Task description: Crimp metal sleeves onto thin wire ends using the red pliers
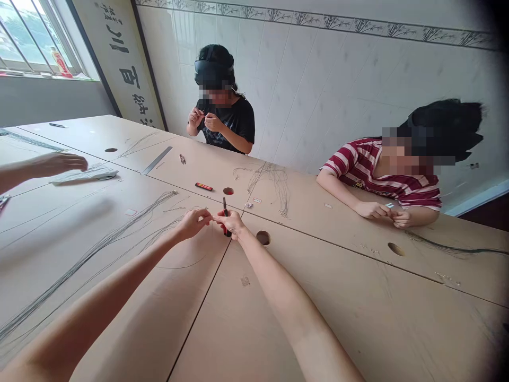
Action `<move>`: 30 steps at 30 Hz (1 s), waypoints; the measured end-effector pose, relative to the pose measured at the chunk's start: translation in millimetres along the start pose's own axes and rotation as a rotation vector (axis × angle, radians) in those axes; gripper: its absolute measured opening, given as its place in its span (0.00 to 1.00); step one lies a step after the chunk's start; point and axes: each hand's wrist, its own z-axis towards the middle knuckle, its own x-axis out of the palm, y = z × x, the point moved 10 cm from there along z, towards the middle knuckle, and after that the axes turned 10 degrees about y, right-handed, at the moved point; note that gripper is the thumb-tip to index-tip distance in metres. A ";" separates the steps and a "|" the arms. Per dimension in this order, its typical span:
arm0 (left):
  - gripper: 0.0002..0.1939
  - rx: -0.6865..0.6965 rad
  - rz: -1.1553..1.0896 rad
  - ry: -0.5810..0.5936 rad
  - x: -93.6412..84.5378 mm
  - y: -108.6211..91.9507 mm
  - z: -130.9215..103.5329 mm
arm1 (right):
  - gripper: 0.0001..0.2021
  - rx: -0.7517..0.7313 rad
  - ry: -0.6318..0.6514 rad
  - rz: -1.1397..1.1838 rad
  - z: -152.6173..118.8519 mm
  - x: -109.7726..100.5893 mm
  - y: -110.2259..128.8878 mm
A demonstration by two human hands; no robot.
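My right hand (234, 224) is wrapped round a slim tool (225, 206) with a dark upright tip and a red-and-black lower end; its exact kind does not show. Thumb and forefinger of that hand meet the fingertips of my left hand (194, 223). The left fingers are pinched together over something too small to name. Beneath and beside my left forearm, a bundle of thin dark wires (119, 227) runs across the table (254, 329). A few looser strands (159, 236) lie near the left wrist.
A small red-and-black box (204, 187), a steel ruler (157, 160) and tangled wires (274, 183) lie beyond my hands. Round holes (263, 237) pierce the table. Two people (234, 122) (397, 164) sit opposite. Another person's hand (59, 163) reaches in at left over a cloth (85, 174).
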 end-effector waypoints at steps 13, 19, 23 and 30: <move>0.17 -0.128 0.065 -0.029 -8.7 13.6 1.6 | 0.09 0.010 -0.006 0.365 -16.9 -5.1 -6.0; 0.22 -0.305 0.162 -0.172 -38.4 44.6 19.7 | 0.12 -0.070 0.080 0.641 -73.7 -16.7 0.5; 0.28 -0.379 0.284 -0.118 -30.1 63.9 4.9 | 0.14 -0.149 0.108 0.787 -126.5 -36.0 9.0; 0.33 -0.429 0.421 0.058 9.7 71.0 -15.9 | 0.11 -0.238 0.110 0.904 -202.3 -64.8 25.2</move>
